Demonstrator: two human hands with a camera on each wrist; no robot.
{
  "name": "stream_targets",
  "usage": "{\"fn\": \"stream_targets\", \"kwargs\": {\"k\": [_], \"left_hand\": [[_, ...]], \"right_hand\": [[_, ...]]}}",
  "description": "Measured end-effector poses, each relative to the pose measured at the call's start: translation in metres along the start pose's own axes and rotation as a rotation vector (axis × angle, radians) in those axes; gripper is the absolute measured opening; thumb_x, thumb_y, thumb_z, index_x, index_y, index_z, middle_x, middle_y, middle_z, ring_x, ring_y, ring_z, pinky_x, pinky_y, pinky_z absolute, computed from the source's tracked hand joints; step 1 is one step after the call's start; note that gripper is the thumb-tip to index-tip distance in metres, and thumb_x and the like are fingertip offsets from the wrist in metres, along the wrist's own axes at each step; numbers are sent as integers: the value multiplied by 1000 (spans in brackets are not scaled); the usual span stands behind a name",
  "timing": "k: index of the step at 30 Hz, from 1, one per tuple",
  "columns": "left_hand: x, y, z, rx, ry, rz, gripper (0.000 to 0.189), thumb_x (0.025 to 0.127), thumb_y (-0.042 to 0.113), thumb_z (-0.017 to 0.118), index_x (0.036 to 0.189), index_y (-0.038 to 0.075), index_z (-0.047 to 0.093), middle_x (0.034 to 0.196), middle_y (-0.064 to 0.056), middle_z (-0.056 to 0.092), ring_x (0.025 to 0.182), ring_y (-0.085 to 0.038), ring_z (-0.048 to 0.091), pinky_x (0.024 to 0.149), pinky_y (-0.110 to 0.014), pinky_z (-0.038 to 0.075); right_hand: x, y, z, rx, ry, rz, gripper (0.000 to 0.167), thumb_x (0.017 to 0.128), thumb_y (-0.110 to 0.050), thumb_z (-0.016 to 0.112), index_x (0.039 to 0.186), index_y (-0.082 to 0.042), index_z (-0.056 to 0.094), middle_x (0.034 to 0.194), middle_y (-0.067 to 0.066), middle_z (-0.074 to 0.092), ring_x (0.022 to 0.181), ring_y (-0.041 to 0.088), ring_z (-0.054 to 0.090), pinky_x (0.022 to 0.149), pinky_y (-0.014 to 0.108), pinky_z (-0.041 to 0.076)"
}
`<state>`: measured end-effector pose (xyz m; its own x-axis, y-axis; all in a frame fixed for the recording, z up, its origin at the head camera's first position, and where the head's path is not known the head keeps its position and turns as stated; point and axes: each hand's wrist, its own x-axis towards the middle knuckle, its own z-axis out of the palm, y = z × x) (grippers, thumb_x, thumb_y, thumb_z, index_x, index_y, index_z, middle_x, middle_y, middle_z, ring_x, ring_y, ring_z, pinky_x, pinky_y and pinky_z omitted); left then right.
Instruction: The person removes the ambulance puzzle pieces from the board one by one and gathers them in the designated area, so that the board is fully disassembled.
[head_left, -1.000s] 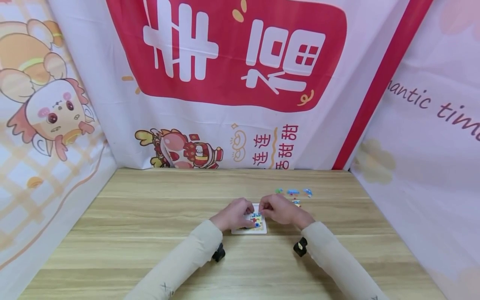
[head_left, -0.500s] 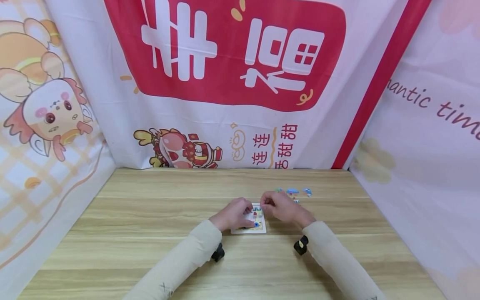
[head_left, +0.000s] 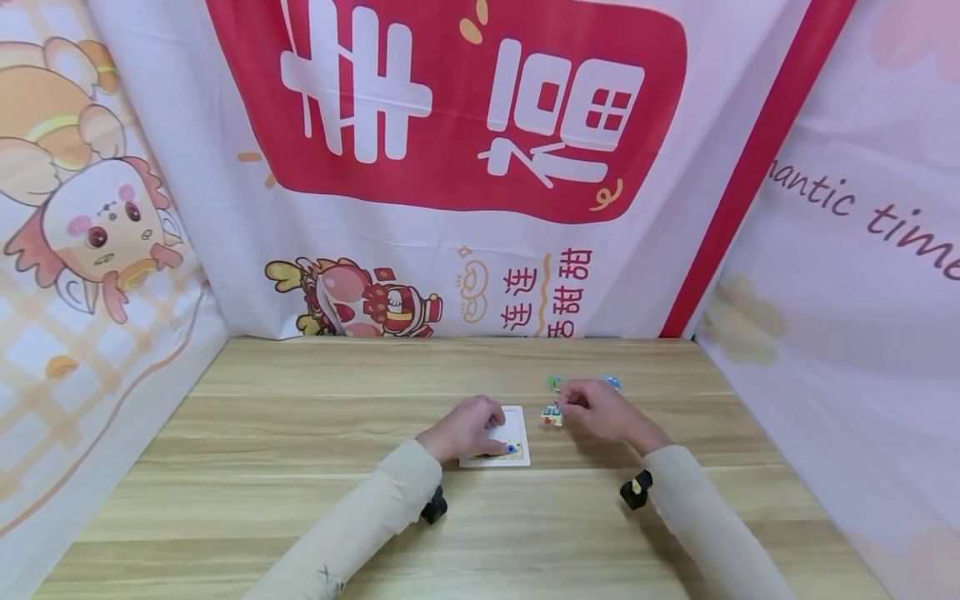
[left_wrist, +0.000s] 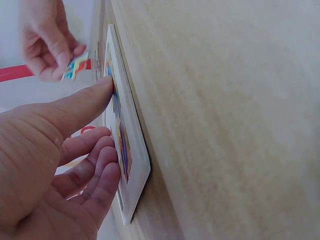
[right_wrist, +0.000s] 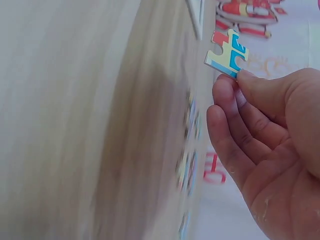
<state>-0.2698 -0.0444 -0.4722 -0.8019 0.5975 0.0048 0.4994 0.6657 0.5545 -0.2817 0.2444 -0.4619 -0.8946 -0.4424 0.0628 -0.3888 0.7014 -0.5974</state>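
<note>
A white puzzle board (head_left: 516,423) lies on the wooden table. My left hand (head_left: 463,432) rests over its left part. In the left wrist view the straight thumb (left_wrist: 90,102) presses on the printed pieces (left_wrist: 122,147) in the board, while the other fingers, loosely bent, touch it lower down. My right hand (head_left: 606,410) is off to the right of the board, raised above the table. Between thumb and fingertip it pinches a jigsaw piece (right_wrist: 230,56), yellow with blue and red print, by one edge. Part of the board is hidden under the left hand.
Loose jigsaw pieces (head_left: 612,382) lie behind the right hand, partly covered by it. They appear blurred in the right wrist view. Printed cloth walls (head_left: 480,192) enclose the table (head_left: 315,417) at the back and both sides.
My right hand has moved right, away from the board, carrying the jigsaw piece with it. The left hand has stayed on the board.
</note>
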Motion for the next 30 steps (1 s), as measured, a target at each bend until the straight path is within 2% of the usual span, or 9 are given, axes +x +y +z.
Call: {"fn": "stream_targets", "kwargs": {"k": [8,15,23,30], "left_hand": [[0,1,0,-3,-2,1,38,87,21,88,114,-1,73,108,-10,69,97,-18,60,93,-37,54],[-1,0,0,-1,-6,-16,39,88,22,88,115,-1,73,109,-10,69,98,-17,60,93,-36,54],[0,1,-1,-2,-15,-37,39,89,24,87,116,0,72,110,-9,69,98,-17,60,94,-35,54],[2,1,1,4,-13,-22,39,88,24,88,115,0,73,109,-9,69,99,-19,62,93,-34,54]], "right_hand": [[-27,46,-30,-32,38,42,9,102,-5,66,95,-11,67,87,1,66,84,15,57,74,25,50],[-44,73,-61,-17,83,97,10,101,-2,63,98,-7,71,93,5,72,88,15,62,79,25,53],[-41,92,-75,-42,89,137,10,102,-5,64,98,-5,73,94,6,73,89,16,62,80,25,53],[-31,89,-69,-9,42,195,12,104,-7,64,104,1,73,96,12,74,86,18,63,76,26,55]]}}
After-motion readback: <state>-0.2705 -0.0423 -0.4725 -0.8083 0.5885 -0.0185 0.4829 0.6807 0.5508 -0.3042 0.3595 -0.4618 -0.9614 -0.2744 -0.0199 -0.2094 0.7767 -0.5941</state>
